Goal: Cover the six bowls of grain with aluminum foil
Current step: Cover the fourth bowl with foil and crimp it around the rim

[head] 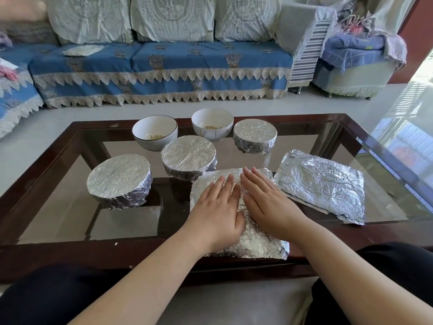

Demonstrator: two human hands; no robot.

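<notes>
Left hand (216, 211) and right hand (266, 201) flat, fingers straight, pressing a foil sheet (255, 240) over something hidden, nearest of all to the coffee table's (58, 256) front edge, gripping nothing. Beyond it, three foil-covered bowls (188, 156) and two open bowls (154, 134). Risk: hard pressing tearing thin foil.

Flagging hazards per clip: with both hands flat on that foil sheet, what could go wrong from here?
1. The foil sheet under the left hand and right hand overhangs the table's near edge; it could slip off or tear.
2. Sweeping hands might knock the nearest covered bowl just behind it.
3. The two open bowls remain exposed to spills.
</notes>
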